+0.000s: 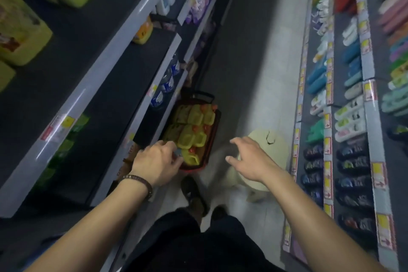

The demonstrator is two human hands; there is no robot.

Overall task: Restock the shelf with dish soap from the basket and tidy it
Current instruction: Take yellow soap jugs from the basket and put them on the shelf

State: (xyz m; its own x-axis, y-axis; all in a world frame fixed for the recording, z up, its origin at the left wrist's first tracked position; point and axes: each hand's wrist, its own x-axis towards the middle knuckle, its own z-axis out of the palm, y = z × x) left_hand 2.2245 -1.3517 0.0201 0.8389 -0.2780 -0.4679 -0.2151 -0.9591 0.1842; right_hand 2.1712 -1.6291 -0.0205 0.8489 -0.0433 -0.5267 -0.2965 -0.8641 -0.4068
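At the near end of the basket (214, 137), parked on the floor by the bottom shelf (154, 121), the left hand (156, 161) curls over the closest dish soap jugs (189, 137). Can't tell if it's gripping. They stand upright, caps up, probably for easy grabbing. The right hand (249, 157) is spread and empty.

On my right I see a rack (366, 99) packed with slippers (353, 64) in many colours, yellow price tags (328, 146) along its edges. A cream stool (276, 150) stands on the pale floor (254, 73) with a small dark hook (269, 139) on top. Purple pouches (203, 4) sit far up the aisle.
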